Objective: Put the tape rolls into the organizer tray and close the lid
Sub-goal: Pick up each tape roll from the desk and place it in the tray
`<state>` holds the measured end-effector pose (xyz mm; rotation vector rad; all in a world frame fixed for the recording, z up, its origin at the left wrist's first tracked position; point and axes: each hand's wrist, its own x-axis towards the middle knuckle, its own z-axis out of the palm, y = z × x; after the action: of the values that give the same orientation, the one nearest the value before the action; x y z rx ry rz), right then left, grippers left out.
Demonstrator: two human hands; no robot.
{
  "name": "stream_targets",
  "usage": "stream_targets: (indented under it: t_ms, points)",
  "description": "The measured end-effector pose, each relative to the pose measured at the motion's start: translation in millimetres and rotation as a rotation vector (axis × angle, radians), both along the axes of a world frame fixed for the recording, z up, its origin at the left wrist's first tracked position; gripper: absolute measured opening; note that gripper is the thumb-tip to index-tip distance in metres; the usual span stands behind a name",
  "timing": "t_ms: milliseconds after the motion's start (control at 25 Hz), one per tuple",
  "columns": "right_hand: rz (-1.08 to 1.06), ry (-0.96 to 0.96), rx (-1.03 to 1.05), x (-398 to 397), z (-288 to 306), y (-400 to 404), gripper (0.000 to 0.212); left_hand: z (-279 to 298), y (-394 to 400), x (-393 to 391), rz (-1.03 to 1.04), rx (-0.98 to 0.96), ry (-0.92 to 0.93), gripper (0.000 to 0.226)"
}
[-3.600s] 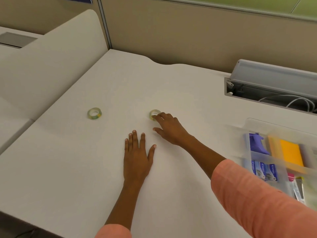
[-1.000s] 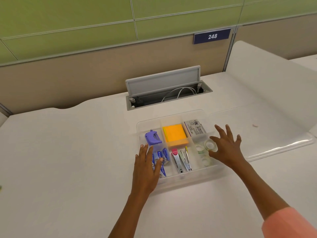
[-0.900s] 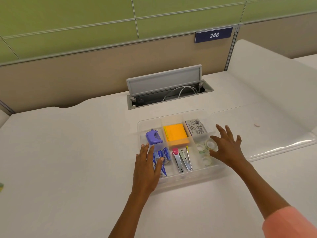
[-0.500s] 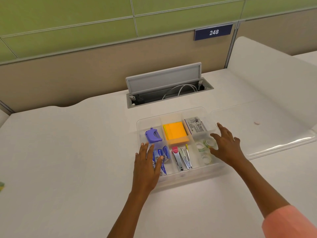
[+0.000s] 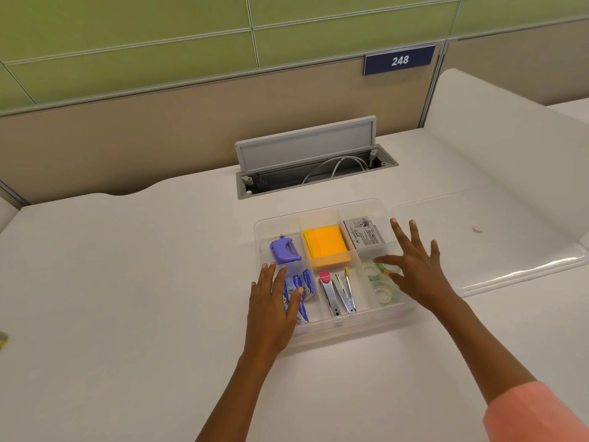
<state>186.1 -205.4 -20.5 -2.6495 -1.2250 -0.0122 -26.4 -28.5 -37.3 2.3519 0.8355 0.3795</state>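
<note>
The clear organizer tray (image 5: 276, 222) sits mid-desk, divided into compartments. Its front right compartment holds three clear tape rolls (image 5: 383, 293), one with a green-yellow core (image 5: 381, 269). My right hand (image 5: 417, 270) hovers over that compartment with fingers spread and nothing in it. My left hand (image 5: 274, 306) rests flat on the tray's front left corner, over blue packets. The clear lid (image 5: 497, 250) lies open flat on the desk to the tray's right. Another tape roll (image 5: 2, 340) peeks in at the far left edge of the view.
Other compartments hold a purple tool (image 5: 284, 250), orange sticky notes (image 5: 325, 245), a labelled packet (image 5: 364, 235) and metal staplers (image 5: 338, 292). Behind the tray an open grey cable hatch (image 5: 306, 154) shows white wires. A padded divider (image 5: 497, 129) rises at the right.
Earlier my right hand took a tape roll from the desk on the left. Since a second ago it released the roll into the front right compartment and spread its fingers; the left hand stayed.
</note>
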Motion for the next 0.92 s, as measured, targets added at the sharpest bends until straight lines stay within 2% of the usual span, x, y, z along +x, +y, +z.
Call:
stream_targets:
  t_ms: [400, 640, 800, 920]
  points:
    - [-0.032, 0.056, 0.022, -1, 1, 1, 0.034, 0, -2, 0, 0.002, -0.007, -0.008, 0.067]
    - [0.041, 0.071, 0.182, -6, 15, 1, 0.035, 2, -2, -1, 0.001, -0.026, -0.025, 0.064]
    - [0.134, 0.111, 0.242, -23, 34, 17, 0.038, 6, -2, -5, 0.001, -0.023, -0.036, 0.073]
    - [0.213, 0.15, 0.255, -41, 43, 38, 0.038, 5, 8, -22, 0.021, 0.039, -0.046, 0.099]
